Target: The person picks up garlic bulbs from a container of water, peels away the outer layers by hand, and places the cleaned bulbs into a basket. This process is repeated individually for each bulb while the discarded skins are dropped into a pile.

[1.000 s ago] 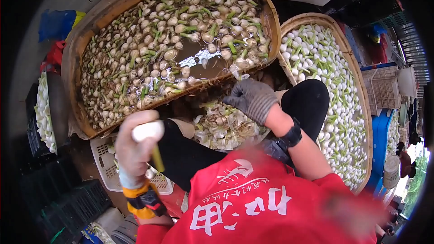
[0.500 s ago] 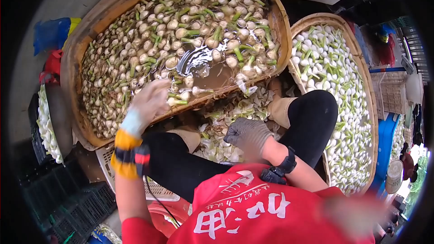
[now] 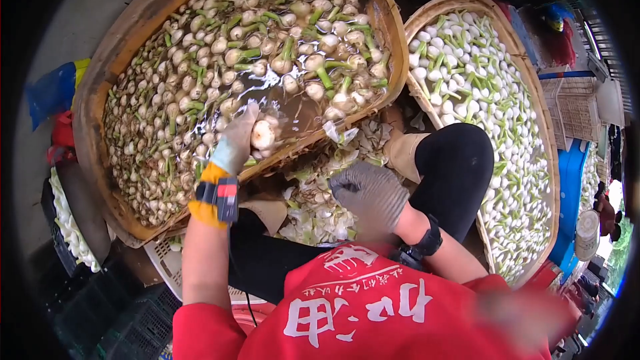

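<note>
My left hand [image 3: 239,139], in a pale glove with an orange cuff, is closed on a brownish-white bulb [image 3: 263,135] at the near side of a big tub [image 3: 393,27]. Water and many unpeeled bulbs with green stems [image 3: 193,97] fill this tub. My right hand [image 3: 370,190], in a grey glove, is closed above a heap of peeled skins [image 3: 317,210] between the knees; whatever its fingers hold is hidden. To the right, a long woven tray [image 3: 419,12] holds clean white bulbs with green stems [image 3: 490,120].
A white plastic basket [image 3: 167,263] sits low at the left, partly under the leg. Farther left are a container of white bulbs [image 3: 70,230] and dark crates [image 3: 137,323]. At the right stand a blue container [image 3: 570,193], a pale crate [image 3: 570,110] and a white bucket [image 3: 587,233].
My left hand has let go of a peeled white bulb, moved up and right over the tub, and closed on another bulb. My right hand has moved down from the tub's edge and stays closed.
</note>
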Available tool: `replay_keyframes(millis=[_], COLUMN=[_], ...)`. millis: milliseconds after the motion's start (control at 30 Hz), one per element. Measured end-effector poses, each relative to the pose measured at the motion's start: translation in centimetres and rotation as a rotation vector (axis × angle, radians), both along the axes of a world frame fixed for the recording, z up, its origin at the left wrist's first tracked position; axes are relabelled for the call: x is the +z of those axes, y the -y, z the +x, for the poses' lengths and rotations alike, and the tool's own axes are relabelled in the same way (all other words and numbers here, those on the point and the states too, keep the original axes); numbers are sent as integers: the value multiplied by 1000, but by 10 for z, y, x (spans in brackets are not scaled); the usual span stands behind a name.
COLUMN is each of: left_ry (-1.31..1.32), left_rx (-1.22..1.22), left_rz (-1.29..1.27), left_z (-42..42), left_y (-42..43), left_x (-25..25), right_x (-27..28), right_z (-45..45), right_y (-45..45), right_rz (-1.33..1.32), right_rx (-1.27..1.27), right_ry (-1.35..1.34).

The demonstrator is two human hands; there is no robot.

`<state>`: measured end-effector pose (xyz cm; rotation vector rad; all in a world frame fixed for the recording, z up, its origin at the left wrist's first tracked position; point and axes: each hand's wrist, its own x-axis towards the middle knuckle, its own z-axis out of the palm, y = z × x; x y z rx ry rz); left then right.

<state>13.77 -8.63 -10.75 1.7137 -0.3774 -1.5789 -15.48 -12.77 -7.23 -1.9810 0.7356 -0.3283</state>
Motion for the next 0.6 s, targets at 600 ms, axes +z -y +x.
replay_keyframes(millis=[600], left_ry=[622], left_rx=[327], left_rz=[-447], left_z=[-146], left_y=[-88], left_x=[110], right_x=[78], right_z=[24], right_y=[-33], right_rz=[-379], right_rx=[35], right_ry=[-67])
